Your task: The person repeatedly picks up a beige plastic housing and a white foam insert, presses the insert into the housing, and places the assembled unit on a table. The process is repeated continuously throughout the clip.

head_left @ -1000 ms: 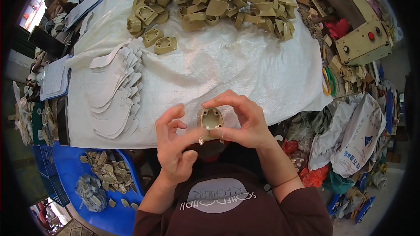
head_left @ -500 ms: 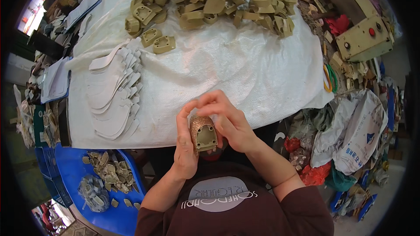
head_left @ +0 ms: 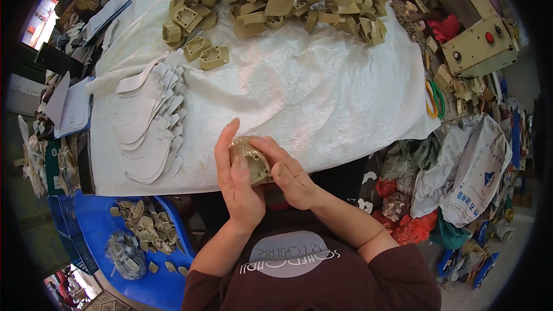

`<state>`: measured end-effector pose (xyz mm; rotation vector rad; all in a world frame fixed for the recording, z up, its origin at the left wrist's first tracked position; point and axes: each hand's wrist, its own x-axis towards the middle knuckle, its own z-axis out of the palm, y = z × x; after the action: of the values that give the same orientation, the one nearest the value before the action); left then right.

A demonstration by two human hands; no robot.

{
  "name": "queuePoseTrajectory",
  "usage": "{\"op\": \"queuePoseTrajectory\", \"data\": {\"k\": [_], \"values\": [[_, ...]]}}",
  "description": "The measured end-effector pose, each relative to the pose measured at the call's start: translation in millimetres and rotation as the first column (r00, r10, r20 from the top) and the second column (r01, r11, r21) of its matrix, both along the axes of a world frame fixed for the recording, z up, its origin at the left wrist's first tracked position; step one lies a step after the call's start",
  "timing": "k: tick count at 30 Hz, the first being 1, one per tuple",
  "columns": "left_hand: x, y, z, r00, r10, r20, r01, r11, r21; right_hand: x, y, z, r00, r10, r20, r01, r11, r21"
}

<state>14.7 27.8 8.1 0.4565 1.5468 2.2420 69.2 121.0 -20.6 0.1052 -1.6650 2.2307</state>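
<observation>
Between my hands, just off the table's front edge, is an olive plastic shoe heel (head_left: 246, 147) with a glittery covering on its outer side. My left hand (head_left: 241, 193) presses it from the left, thumb across the near face and index finger stretched up past it. On the other side, my right hand (head_left: 292, 181) wraps its fingers along the heel's right edge. My fingers hide part of the heel. A heap of bare olive shoe heels (head_left: 282, 3) lies at the far side of the table, two of them set apart at its near left.
White sheeting (head_left: 299, 95) covers the table. Overlapping white curved cut pieces (head_left: 144, 124) lie on its left. A blue chair (head_left: 129, 288) at lower left bears glittery scraps and a plastic bag (head_left: 124, 256). On the right are a control box (head_left: 479, 46) and bulging sacks (head_left: 475, 173).
The heel has tilted and turned, moving slightly up and left. My right hand has come down from above it to its right side, and my left index finger has straightened.
</observation>
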Motion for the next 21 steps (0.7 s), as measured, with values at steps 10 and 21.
{"op": "queuePoseTrajectory", "data": {"k": [10, 21], "values": [[8, -1, -11, 0.990, -0.101, 0.096, 0.092, 0.991, 0.095, -1, -1, 6, 0.991, -0.112, 0.078, 0.104, 0.990, 0.097], [-12, -13, -18, 0.714, -0.163, -0.681, 0.007, 0.974, -0.226, -1, 34, 50, 0.960, -0.269, 0.081, 0.108, 0.621, 0.776]]}}
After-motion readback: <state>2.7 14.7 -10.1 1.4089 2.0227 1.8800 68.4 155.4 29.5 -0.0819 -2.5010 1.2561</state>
